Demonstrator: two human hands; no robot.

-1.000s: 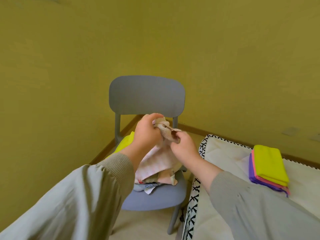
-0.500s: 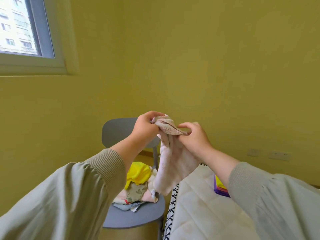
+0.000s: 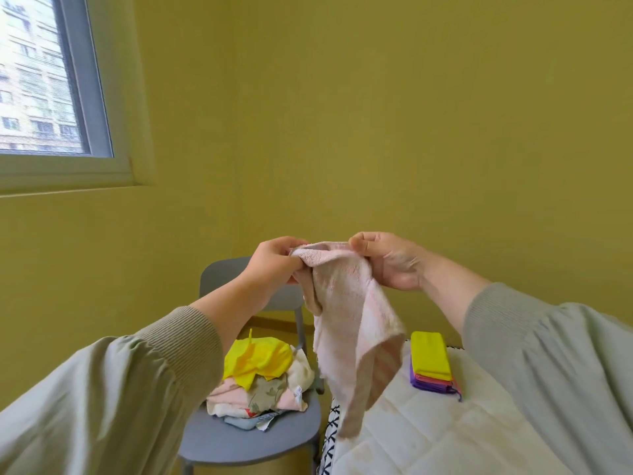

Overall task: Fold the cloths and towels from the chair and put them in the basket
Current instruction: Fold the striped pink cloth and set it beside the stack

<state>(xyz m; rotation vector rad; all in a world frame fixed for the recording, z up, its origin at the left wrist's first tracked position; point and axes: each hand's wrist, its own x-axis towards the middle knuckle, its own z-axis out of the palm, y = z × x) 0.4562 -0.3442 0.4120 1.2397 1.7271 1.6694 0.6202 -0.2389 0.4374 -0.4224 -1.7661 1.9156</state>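
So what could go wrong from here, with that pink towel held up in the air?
1. The left hand and right hand pinch only the bunched top edge of the pink towel, so a grip may slip or the fold may come out crooked.
2. Its tail hangs near the loose pile on the chair and might drag a piece off.

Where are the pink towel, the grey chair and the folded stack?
pink towel [image 3: 352, 320]: head view, hanging middle.
grey chair [image 3: 239, 443]: head view, bare seat front.
folded stack [image 3: 430, 354]: head view, yellow top cloth.
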